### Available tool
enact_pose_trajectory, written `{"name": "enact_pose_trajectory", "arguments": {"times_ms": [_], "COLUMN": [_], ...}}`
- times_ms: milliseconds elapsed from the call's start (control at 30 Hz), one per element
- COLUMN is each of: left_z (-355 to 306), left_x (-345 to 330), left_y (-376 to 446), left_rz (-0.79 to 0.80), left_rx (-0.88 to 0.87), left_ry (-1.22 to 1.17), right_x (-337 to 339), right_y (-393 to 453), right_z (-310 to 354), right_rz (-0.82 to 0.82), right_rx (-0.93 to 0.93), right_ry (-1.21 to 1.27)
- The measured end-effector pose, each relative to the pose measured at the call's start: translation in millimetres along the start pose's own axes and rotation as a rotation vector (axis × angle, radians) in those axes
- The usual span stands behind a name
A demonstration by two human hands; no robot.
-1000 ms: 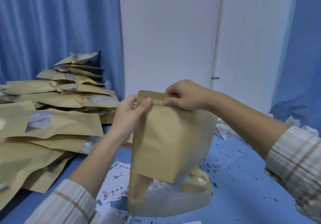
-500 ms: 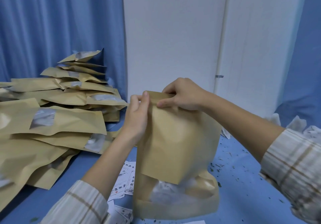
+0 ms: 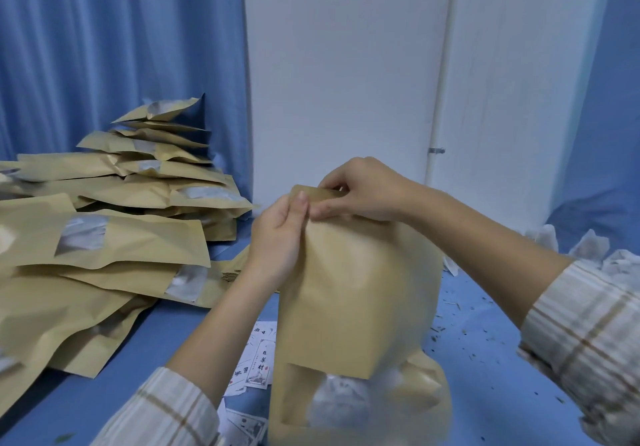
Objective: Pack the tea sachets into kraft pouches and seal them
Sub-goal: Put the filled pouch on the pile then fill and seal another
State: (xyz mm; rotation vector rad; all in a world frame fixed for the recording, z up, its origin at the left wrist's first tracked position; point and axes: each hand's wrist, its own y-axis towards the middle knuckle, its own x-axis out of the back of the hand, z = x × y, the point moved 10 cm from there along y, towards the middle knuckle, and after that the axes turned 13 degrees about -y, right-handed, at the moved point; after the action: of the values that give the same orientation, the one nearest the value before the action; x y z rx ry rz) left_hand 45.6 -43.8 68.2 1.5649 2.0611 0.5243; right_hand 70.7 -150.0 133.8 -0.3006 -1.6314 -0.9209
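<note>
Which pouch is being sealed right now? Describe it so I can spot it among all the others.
Start at the white door; the kraft pouch stands directly in front of it on the blue table. The left hand and right hand pinch its top edge. Unlike the pile of pouches lying flat on the left, it is upright and held.

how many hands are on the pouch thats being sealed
2. The left hand pinches the top-left edge of the upright kraft pouch; the right hand grips its top strip just beside it. Fingertips behind the pouch are hidden.
</note>
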Motion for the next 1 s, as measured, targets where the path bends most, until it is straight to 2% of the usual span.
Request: {"name": "enact_pose_trajectory", "arguments": {"times_ms": [67,167,333,500,833,1000], "left_z": [-2,-10,-14,-12,-8,-8], "left_x": [10,11,19,28,48,52], "left_y": [-1,-3,0,5,11,11], "left_rz": [-0.039,-0.039,-0.068,-0.09,-0.093,-0.103], "left_rx": [-0.033,-0.087,-0.141,-0.157,-0.167,-0.159], "left_ry": [0.024,0.09,0.062,0.067,0.05,0.025], "right_x": [1,2,5,12,15,17], "right_y": [-8,-14,-16,-21,-32,-37], "right_z": [-14,-20,-25,-22,-51,-59], "right_rz": [0.056,0.051,0.082,-0.001,0.012,-0.008], "right_rx": [-0.021,0.007,0.01,0.037,-0.067,-0.069], "right_ry": [-0.02,-0.061,-0.117,-0.13,-0.009,-0.047]}}
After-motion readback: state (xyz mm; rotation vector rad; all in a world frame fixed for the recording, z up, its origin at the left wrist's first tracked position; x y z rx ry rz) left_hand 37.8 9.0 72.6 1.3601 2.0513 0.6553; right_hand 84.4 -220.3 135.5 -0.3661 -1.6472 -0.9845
